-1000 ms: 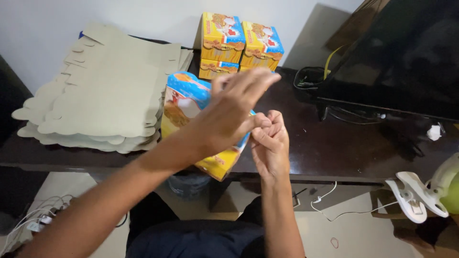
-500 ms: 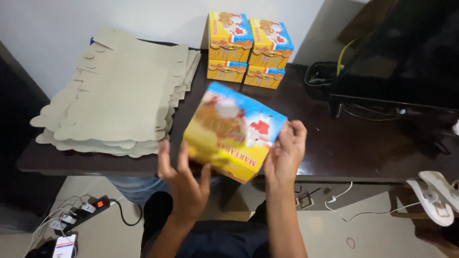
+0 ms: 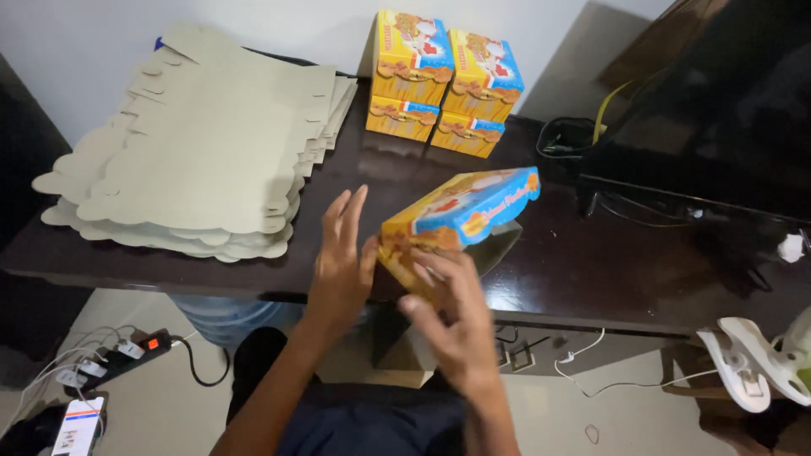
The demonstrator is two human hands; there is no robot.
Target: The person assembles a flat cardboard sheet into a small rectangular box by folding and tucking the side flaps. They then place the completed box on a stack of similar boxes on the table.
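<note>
A yellow and blue printed carton [image 3: 460,215] hovers tilted just above the front of the dark wooden table [image 3: 591,270]. My right hand [image 3: 452,317] grips its near lower end, fingers curled over the edge. My left hand [image 3: 342,262] presses flat against its left side, fingers stretched up and apart. One bottom flap [image 3: 498,245] of the carton hangs loose underneath. To the left lies a stack of flat unfolded cardboard blanks [image 3: 194,152].
Several finished yellow and blue cartons [image 3: 443,80] stand stacked at the back of the table. A black monitor [image 3: 726,110] with cables sits at the right. A power strip [image 3: 118,359] and a water bottle [image 3: 224,317] are on the floor.
The carton has dropped from upright in front of me to a tilted position near the table edge. My right hand shifted to its near end, my left moved up against its side.
</note>
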